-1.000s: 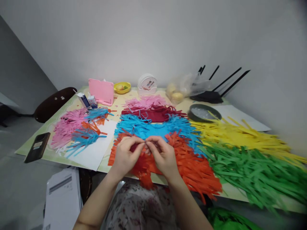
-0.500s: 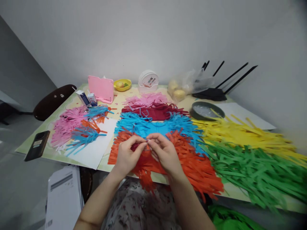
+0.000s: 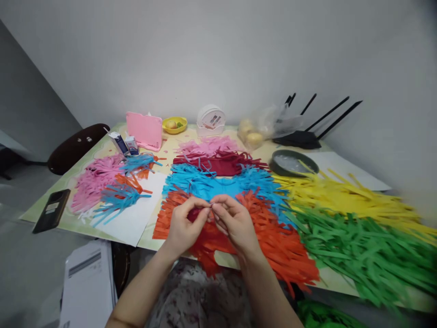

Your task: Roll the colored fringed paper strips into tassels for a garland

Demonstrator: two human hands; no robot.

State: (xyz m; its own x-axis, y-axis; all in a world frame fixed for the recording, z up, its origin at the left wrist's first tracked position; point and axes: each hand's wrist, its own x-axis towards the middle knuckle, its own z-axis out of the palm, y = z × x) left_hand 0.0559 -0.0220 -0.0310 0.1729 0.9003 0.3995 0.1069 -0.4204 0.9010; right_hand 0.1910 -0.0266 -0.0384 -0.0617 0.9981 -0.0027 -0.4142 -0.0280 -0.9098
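My left hand and my right hand meet fingertip to fingertip above the orange-red fringed paper. Thumb and forefinger are pinched together on each, and the small thing between them is too hidden to name. Dark red paper shows through the loop of my left fingers. Below the hands, orange-red strips hang over the table's front edge. Blue fringed paper lies just beyond, then dark red fringed paper and pink fringed paper.
To the right spread yellow fringe and green fringe. Blue-and-orange tassels, pink fringe and a phone lie left. Behind stand a pink tablet case, yellow bowl, dark round dish and black router.
Both hands stay pinched together at nearly the same spot, with the fingers shifting slightly. The whole view has tilted a little, so the table sits slightly lower.
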